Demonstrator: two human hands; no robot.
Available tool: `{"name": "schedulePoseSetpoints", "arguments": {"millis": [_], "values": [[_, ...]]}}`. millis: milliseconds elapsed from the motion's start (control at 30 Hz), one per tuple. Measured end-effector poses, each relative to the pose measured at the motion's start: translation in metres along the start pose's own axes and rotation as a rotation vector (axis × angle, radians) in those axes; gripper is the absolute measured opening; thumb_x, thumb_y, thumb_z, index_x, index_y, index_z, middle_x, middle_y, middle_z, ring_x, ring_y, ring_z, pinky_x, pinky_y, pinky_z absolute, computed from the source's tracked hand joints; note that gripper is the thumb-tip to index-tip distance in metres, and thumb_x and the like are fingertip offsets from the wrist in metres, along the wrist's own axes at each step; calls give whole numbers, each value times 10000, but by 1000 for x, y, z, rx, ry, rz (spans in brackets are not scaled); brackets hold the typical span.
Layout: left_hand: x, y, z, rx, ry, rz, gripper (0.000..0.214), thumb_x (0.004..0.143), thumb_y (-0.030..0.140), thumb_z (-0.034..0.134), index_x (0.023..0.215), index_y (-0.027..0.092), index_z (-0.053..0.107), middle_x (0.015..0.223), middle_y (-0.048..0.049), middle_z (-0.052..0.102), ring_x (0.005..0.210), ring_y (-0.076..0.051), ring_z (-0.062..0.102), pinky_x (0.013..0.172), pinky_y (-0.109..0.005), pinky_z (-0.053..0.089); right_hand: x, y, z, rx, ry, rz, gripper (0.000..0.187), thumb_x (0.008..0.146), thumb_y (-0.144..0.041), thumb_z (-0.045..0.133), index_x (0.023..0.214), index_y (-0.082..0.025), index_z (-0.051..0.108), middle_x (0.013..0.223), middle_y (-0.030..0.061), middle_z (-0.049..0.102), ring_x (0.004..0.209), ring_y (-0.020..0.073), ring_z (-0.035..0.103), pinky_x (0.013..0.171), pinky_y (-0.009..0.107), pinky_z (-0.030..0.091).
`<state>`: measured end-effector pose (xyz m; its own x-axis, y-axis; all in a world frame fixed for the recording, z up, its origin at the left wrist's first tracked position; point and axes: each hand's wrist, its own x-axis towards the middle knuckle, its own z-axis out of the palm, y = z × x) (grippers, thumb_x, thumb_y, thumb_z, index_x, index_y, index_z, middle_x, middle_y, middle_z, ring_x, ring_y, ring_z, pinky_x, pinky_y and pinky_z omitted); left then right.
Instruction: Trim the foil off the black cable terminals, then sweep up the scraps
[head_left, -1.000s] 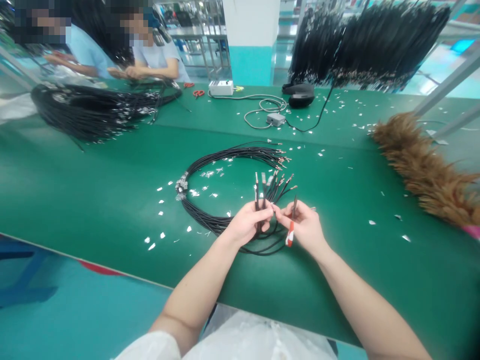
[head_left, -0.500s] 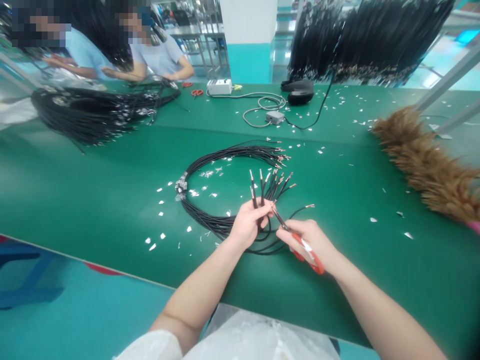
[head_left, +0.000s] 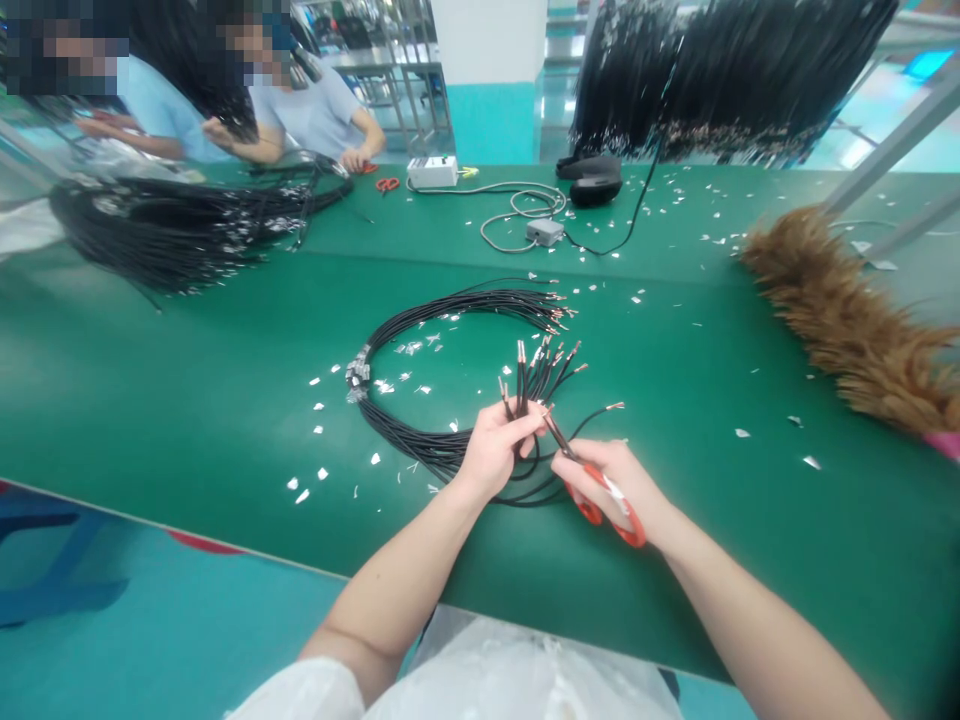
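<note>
A coil of black wires (head_left: 420, 330) with copper-tipped ends lies on the green table (head_left: 187, 400). My left hand (head_left: 499, 445) is closed round a bunch of the wire ends (head_left: 536, 370), which fan upward from my fingers. My right hand (head_left: 619, 480) grips red-handled scissors (head_left: 604, 500), their blades pointing up-left toward the held bunch, close to my left fingertips. One wire end (head_left: 611, 408) lies loose on the table to the right of the bunch.
Small white scraps (head_left: 322, 440) litter the table. A brown feather duster (head_left: 847, 320) lies at right. Far side: a big heap of black wires (head_left: 172, 225), a white box (head_left: 427, 172), a grey cable (head_left: 525, 205), a black device (head_left: 592, 185). Two people sit at the far left. Black wire bundles (head_left: 727, 70) hang above.
My right hand turned the scissors from handle-down to blades pointing at the wire ends and dropped a little. One wire now lies loose at right. My left hand still holds the bunch.
</note>
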<state>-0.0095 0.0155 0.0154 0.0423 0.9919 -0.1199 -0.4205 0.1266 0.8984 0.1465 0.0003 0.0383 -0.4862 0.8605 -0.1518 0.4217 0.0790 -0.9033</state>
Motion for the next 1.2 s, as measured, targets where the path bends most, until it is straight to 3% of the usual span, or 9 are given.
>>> {"name": "schedulePoseSetpoints", "arguments": {"millis": [333, 467, 600, 700, 767, 967, 1067, 1200], "values": [[-3, 2, 1, 25, -12, 13, 129, 658, 233, 655, 638, 124, 589, 637, -16, 571, 438, -42, 417, 398, -191, 258, -3, 2, 15, 336, 43, 62, 327, 827, -422, 449, 656, -157, 536, 347, -63, 431, 324, 70, 392, 379, 187, 346], [-3, 1, 0, 43, -56, 21, 129, 703, 249, 627, 719, 121, 619, 750, -55, 621, 459, -39, 433, 390, -181, 288, -6, -2, 12, 349, 195, 34, 293, 803, -389, 497, 608, -170, 502, 368, -61, 420, 357, 71, 397, 401, 196, 356], [-3, -2, 3, 104, -112, 24, 230, 718, 297, 621, 895, 152, 637, 1083, -110, 580, 677, -107, 540, 381, -156, 360, 1, -4, -8, 408, 463, -86, 228, 713, -368, 634, 798, -195, 511, 586, -11, 590, 488, 117, 537, 471, 237, 440], [-4, -4, 4, 151, -110, 43, 271, 719, 324, 617, 937, 166, 639, 1148, -106, 542, 881, -182, 545, 441, -166, 457, 16, -1, -20, 437, 528, -215, 394, 659, -321, 704, 955, -230, 460, 915, 56, 652, 789, 174, 617, 677, 307, 492], [-5, -4, 4, 180, -128, 45, 261, 732, 336, 601, 915, 157, 650, 1157, -106, 533, 895, -189, 538, 467, -179, 487, 28, 3, -22, 478, 539, -265, 419, 653, -307, 710, 971, -236, 447, 992, 58, 627, 887, 176, 596, 740, 317, 481], [-7, -8, 2, 220, -200, -4, 261, 727, 349, 608, 896, 155, 653, 931, -92, 589, 788, -171, 537, 397, -165, 444, 48, 1, -12, 678, 534, -238, 328, 691, -295, 667, 928, -217, 452, 745, -28, 559, 560, 82, 512, 537, 232, 434], [-8, -11, 3, 182, -87, 36, 271, 736, 355, 600, 913, 154, 645, 924, -91, 606, 809, -179, 548, 475, -207, 491, 43, -6, -11, 614, 559, -279, 306, 691, -297, 669, 890, -215, 451, 706, -36, 536, 578, 87, 512, 568, 236, 439], [-8, -7, 5, 144, 122, 205, 209, 757, 320, 588, 893, 174, 652, 930, -60, 612, 853, -157, 558, 724, -268, 500, 35, -9, -15, 448, 585, -295, 299, 698, -318, 667, 867, -219, 442, 744, -14, 539, 678, 115, 543, 667, 270, 461]]}}
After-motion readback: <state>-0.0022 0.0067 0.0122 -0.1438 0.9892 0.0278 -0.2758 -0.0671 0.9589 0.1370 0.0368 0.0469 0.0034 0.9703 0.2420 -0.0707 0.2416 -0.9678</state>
